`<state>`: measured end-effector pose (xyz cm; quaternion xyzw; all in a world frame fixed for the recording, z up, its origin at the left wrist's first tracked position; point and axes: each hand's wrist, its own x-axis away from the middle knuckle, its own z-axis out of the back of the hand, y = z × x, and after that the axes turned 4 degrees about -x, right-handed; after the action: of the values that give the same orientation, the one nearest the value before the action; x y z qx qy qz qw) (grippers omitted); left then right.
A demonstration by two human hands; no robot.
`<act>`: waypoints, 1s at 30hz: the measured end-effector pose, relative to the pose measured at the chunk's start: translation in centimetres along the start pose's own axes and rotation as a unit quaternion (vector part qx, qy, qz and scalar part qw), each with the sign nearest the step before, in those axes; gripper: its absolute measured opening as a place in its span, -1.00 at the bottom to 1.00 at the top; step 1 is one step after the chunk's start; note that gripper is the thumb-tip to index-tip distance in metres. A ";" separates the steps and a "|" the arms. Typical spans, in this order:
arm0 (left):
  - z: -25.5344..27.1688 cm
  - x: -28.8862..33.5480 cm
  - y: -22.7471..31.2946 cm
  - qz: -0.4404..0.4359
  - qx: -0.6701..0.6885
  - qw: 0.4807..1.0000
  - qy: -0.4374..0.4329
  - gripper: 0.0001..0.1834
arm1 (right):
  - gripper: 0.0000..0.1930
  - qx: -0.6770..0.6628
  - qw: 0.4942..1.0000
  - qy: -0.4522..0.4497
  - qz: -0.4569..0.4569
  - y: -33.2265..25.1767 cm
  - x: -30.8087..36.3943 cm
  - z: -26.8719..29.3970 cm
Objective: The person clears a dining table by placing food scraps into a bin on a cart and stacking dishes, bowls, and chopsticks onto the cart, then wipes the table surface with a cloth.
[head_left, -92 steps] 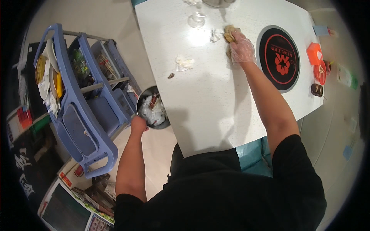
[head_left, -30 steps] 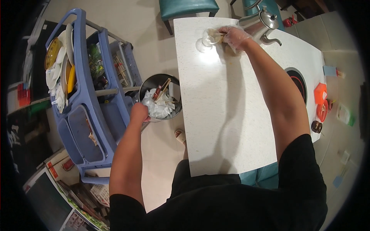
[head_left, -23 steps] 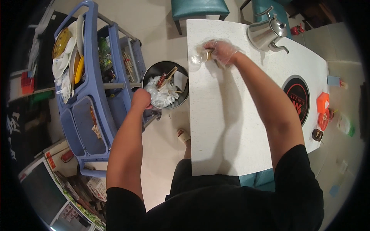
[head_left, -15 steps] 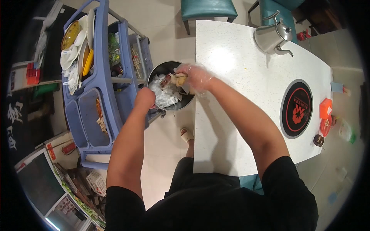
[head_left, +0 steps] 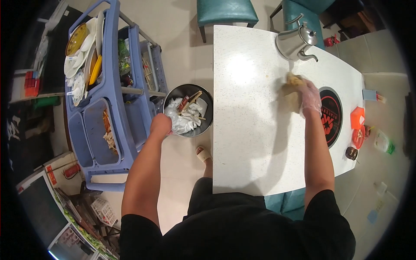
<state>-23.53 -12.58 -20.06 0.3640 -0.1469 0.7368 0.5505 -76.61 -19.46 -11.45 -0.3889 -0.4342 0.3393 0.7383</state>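
Note:
My left hand [head_left: 161,125] is closed on the near left rim of a round metal trash bin [head_left: 209,119], which sits beside the table's left edge. Crumpled white plastic [head_left: 181,123], a dark red wrapper and some wooden sticks lie inside it. In a clear plastic glove, my right hand [head_left: 310,99] is over the white speckled table [head_left: 247,130], left of the round black-and-red disc [head_left: 331,117]. Its fingers are closed around a yellowish, crumpled cloth [head_left: 294,80] against the tabletop; motion blurs the cloth's edge.
A blue cart [head_left: 125,143] with stacked dirty dishes [head_left: 82,56] and food-scrap bins stands at left. A steel kettle [head_left: 297,43] is on the table's far right. Red containers [head_left: 358,118] and a small dark jar [head_left: 351,152] line the right edge. Green chairs [head_left: 227,12] stand beyond.
My right hand has moved right from above the bin to the tabletop, with the cloth in it. My left hand stays on the bin rim. The sticks and wrapper in the bin are now uncovered.

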 end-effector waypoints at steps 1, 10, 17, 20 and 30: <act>0.0 0.2 0.3 0.006 -0.009 1.000 -0.002 -0.70 | -0.58 0.011 0.996 0.081 -0.027 1.6 -1.1 1.4; -0.6 0.6 1.6 0.123 0.121 0.985 -0.022 -0.67 | -0.47 0.269 0.921 0.025 0.279 7.7 -8.2 -8.8; -1.3 1.2 1.0 0.057 -0.020 0.998 -0.021 -0.66 | -0.63 0.340 0.837 -0.245 0.353 3.7 9.8 -25.4; -1.4 2.1 0.8 0.012 -0.084 0.996 -0.005 -0.66 | -0.60 0.119 0.878 -0.264 0.381 3.8 13.5 -25.6; -4.9 6.3 -0.5 0.153 0.067 0.986 -0.023 -0.68 | -0.57 0.297 0.943 0.078 0.130 6.8 4.7 2.6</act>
<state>-25.72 -4.93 -19.16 0.3899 -0.1641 0.8121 0.4019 -78.24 -11.63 -14.73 -0.2299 -0.2006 0.5143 0.8015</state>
